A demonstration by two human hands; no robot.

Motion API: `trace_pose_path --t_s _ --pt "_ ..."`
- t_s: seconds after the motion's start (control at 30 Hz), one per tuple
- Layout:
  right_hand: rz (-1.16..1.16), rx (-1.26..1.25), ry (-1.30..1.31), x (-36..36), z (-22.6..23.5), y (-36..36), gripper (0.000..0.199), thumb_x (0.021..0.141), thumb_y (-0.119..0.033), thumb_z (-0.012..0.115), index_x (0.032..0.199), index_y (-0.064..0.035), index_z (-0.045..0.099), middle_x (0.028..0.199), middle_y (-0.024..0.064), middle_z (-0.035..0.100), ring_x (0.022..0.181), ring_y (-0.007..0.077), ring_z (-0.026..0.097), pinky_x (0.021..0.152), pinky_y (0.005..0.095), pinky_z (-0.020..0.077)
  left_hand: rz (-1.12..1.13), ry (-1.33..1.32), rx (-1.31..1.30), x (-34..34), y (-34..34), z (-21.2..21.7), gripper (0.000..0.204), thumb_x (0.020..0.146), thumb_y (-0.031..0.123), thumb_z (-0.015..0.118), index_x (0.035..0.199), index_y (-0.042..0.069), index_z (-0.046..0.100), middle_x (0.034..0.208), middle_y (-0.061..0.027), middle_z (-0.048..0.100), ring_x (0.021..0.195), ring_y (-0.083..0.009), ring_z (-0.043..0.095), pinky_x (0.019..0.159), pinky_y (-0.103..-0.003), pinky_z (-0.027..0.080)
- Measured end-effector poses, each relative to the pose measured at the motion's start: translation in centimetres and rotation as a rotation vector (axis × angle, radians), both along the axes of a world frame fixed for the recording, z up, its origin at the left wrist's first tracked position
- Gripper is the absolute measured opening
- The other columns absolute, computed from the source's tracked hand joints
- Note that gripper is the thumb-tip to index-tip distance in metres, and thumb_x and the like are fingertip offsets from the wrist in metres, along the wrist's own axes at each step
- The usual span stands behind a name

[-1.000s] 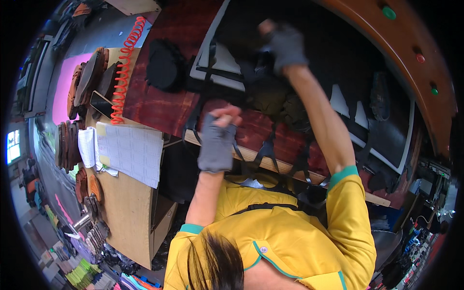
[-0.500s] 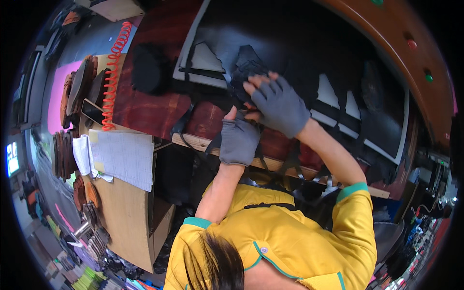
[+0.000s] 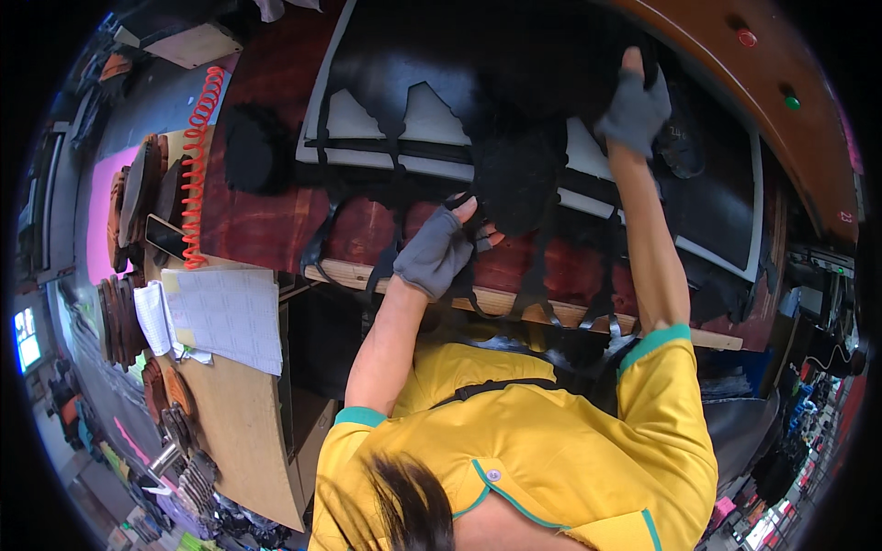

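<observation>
Between the hands: one dark piece [image 3: 520, 174]. Left hand [image 3: 435, 250]: half-curled at its near edge, hold unclear. Right hand [image 3: 636, 110]: now parted from the left, openness and hold unclear. Farther right: one red button [image 3: 747, 38], one green button [image 3: 791, 103].

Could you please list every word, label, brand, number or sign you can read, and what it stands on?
Brown machine beam: short pale number, not copied out here.
Dark sole-shaped piece: pale characters, slightly blurred, not copied out either.
White paper sheets: faint print, too small to read.
</observation>
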State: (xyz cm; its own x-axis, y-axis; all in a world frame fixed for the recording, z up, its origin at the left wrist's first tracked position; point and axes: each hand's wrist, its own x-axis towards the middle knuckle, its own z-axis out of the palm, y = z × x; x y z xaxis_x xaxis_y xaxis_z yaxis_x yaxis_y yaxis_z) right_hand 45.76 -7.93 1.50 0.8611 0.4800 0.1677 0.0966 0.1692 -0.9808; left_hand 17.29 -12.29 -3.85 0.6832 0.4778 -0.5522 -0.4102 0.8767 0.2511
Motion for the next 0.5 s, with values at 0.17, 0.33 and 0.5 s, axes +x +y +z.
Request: trace_pose_path --t_s 0.17,0.33,0.5 --pt "0.393 0.039 -1.078 -3.2 0.3 -5.7 0.035 0.086 -0.006 0.073 0.119 -0.0044 0.064 0.094 0.0117 0.069 0.091 0.0215 0.068 0.08 0.0318 0.0535 -0.051 -0.042 -0.01 0.6 -0.2 -1.1 0.023 0.096 0.017 0.065 0.114 0.003 0.063 0.104 -0.0115 0.069 0.092 -0.0245 0.067 0.089 -0.043 0.058" --pt "-0.116 -0.012 -0.299 -3.6 1.5 -5.7 0.024 0.092 -0.012 0.068 0.115 -0.0056 0.066 0.095 0.0042 0.067 0.083 0.0129 0.062 0.075 0.0268 0.0502 -0.021 0.12 0.064 1.3 -1.0 -1.3 0.022 0.097 0.019 0.064 0.109 0.002 0.065 0.099 -0.0095 0.071 0.087 -0.0205 0.068 0.086 -0.039 0.059" --pt "0.328 -0.013 -1.314 -4.9 4.5 -9.5 0.038 0.085 -0.008 0.068 0.122 -0.0057 0.06 0.116 0.0136 0.064 0.112 0.0301 0.062 0.099 0.0398 0.0492 -0.003 0.087 0.08 0.9 -1.1 -0.9 0.022 0.099 0.02 0.059 0.111 0.002 0.065 0.1 -0.0089 0.071 0.089 -0.0201 0.069 0.086 -0.037 0.059"
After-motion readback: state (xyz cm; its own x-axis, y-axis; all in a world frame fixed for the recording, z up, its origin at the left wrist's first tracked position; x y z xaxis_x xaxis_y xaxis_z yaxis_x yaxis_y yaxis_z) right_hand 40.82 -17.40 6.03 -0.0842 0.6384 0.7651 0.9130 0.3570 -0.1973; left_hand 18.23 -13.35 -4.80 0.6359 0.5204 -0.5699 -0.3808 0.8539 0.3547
